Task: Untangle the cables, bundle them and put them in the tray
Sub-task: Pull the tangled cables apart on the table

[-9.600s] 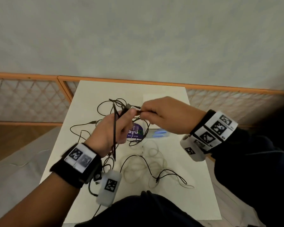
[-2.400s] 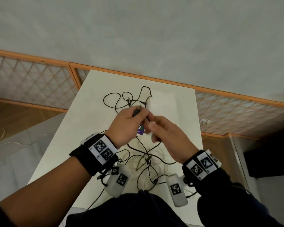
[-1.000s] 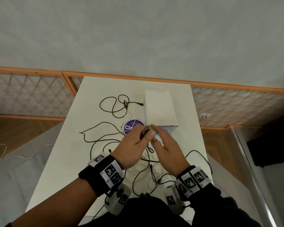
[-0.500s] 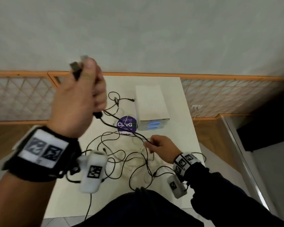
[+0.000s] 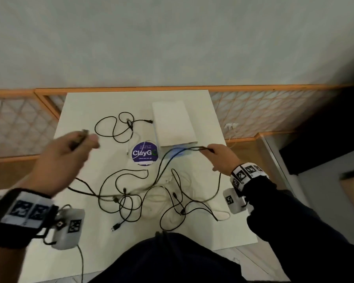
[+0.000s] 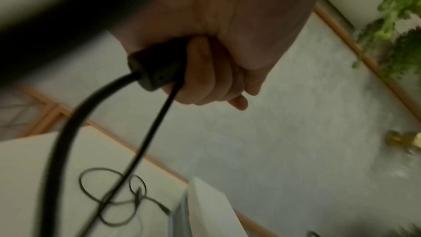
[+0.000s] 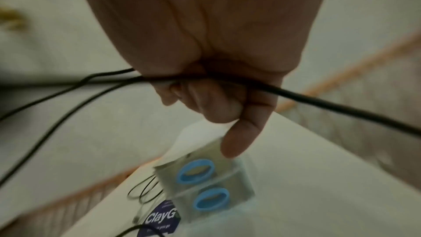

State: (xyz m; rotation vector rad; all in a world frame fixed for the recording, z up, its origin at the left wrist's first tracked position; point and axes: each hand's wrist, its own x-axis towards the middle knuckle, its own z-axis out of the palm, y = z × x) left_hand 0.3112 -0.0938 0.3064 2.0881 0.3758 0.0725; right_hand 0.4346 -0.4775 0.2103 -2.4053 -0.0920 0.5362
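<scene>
A tangle of black cables [image 5: 131, 199] lies on the white table [image 5: 86, 107], over some thin white cables [image 5: 184, 180]. My left hand [image 5: 86, 139] is raised at the left and grips the plug end of one black cable [image 6: 157, 68], which hangs down to the tangle. My right hand [image 5: 209, 150] holds a loop of the black cable [image 7: 296, 95] just in front of the white tray [image 5: 173, 123]. The tray's clear front [image 7: 205, 179] shows two blue rings. Another black cable [image 5: 114, 129] lies loose at the back, left of the tray.
A round purple ClayGo sticker [image 5: 144, 153] sits on the table between the hands. A USB plug [image 5: 116, 226] lies near the front edge. An orange-framed lattice rail [image 5: 253, 111] runs behind the table. My dark clothing [image 5: 172, 258] overlaps the near edge.
My left hand has come down from high up to the left, still holding the plug. My right hand has moved right and away, drawing the cable out in front of the tray.
</scene>
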